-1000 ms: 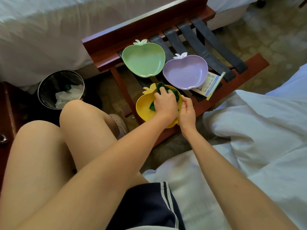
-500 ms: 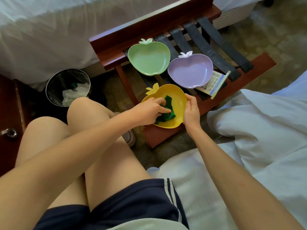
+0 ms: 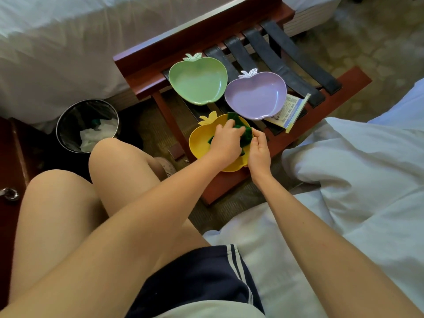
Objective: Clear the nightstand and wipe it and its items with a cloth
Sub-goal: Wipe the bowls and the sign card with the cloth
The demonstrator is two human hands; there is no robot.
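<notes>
The green dish [image 3: 197, 81], purple dish [image 3: 254, 97] and yellow dish [image 3: 202, 143] look like smooth plastic with a soft sheen. The cloth [image 3: 246, 131] is matt and fuzzy. The rack [image 3: 146, 72] is glossy reddish wood with dull black woven straps [image 3: 298, 56]. The bin [image 3: 87, 101] has a shiny metal rim. The leaflet [image 3: 289, 109] is printed paper, and the bedding [image 3: 367, 168] is matt white fabric.

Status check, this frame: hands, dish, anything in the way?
Busy: left hand grips dark green cloth in yellow apple-shaped dish. Rim held by right hand. Behind it, purple apple-shaped dish, close, not blocking.
</notes>
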